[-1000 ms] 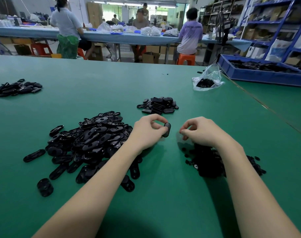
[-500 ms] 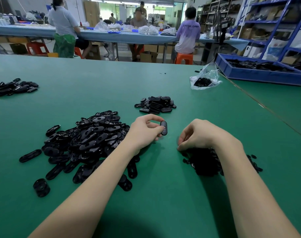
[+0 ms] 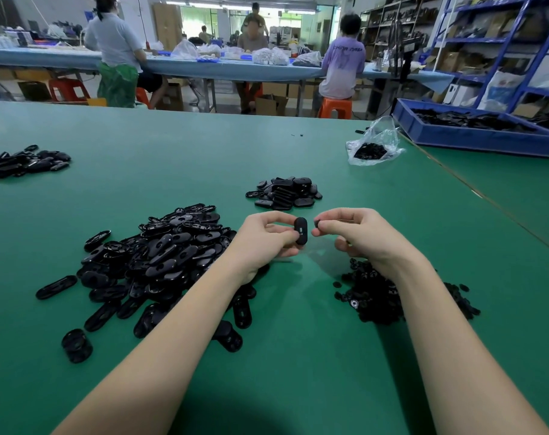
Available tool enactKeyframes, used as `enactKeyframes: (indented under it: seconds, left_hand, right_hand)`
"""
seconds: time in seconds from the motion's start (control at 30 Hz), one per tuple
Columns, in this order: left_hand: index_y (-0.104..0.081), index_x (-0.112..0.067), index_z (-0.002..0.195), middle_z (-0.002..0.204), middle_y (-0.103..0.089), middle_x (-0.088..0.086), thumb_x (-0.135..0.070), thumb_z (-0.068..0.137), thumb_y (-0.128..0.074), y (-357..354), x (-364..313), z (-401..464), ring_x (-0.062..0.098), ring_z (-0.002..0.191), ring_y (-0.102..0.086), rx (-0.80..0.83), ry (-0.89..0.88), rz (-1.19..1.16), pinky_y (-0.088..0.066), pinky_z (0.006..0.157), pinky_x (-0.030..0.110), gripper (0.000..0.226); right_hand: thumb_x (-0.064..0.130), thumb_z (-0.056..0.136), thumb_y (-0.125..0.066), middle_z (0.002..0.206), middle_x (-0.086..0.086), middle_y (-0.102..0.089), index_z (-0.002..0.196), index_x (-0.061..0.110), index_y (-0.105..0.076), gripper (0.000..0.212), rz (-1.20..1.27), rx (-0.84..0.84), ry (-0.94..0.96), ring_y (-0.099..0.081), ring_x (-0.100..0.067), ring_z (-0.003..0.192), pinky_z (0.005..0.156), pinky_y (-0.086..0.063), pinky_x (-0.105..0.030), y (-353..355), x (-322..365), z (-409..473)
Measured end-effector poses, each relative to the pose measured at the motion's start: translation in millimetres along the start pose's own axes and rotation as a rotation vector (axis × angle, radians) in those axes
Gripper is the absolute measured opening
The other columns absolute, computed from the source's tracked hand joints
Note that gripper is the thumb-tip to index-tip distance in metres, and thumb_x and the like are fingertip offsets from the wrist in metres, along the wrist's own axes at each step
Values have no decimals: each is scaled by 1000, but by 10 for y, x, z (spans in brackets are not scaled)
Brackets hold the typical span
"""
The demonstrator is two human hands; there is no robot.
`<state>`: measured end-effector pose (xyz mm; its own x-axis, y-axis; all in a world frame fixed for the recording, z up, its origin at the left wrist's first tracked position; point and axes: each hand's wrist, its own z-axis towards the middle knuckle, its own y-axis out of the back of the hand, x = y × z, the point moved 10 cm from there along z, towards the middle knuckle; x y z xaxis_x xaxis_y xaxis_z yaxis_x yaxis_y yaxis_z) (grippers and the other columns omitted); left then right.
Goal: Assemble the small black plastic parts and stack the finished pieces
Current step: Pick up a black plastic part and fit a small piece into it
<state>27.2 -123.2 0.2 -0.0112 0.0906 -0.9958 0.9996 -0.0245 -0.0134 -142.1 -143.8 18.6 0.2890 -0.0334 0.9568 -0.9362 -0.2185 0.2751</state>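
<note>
Left hand (image 3: 263, 243) pinches an oval black housing (image 3: 300, 230) upright above the green table (image 3: 298, 356); right hand (image 3: 357, 237) pinches a small insert (image 3: 317, 223) beside it, unjoined. Small finished stack (image 3: 284, 193) behind; large unassembled pile (image 3: 160, 259) remains.

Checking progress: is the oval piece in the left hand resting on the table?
No, the left hand holds the oval piece up above the green table.

Big heap of oval parts (image 3: 160, 252) left of hands, on table (image 3: 172, 158). Small-piece heap (image 3: 373, 293) under right forearm. Stacked pile (image 3: 285, 193) behind hands. Bag (image 3: 373, 146) further back right; tray (image 3: 473, 133) right of it. Another heap (image 3: 25, 161) far left.
</note>
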Motion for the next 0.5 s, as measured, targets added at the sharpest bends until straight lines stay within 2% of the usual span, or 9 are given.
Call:
enactKeyframes:
  seconds: [0.13,0.27,0.37,0.5]
  left_hand:
    - [-67,-3,110,97,-76,17,3,91,-66,-38,-20,2,16,76,-74,13,-5,-45,-59,69,22,19]
    - [-67,-4,113,100,-76,15,6,89,-67,-20,-18,11,20,80,-73,18,-9,-29,-59,82,23,26]
    - [-69,-6,111,98,-77,14,7,88,-67,-16,-24,4,18,78,-72,22,-15,-13,-59,80,21,26]
    - [-75,-11,105,87,-75,5,4,89,-67,-16,-67,-12,12,76,-68,27,-53,54,-57,77,17,23]
  right_hand:
    - [24,90,-75,93,1,-80,98,21,-76,9,21,19,1,-42,-7,48,51,-33,-17,2,-3,8]
    - [23,90,-75,98,1,-80,94,21,-77,5,32,42,8,-47,-8,51,48,-35,-14,-17,-2,-2]
    - [21,89,-75,95,2,-80,92,21,-80,5,44,20,12,-45,-8,51,48,-35,-14,1,15,-6]
    - [14,91,-71,91,3,-79,93,27,-83,17,71,24,13,-40,-7,48,44,-30,-13,-1,38,-5]
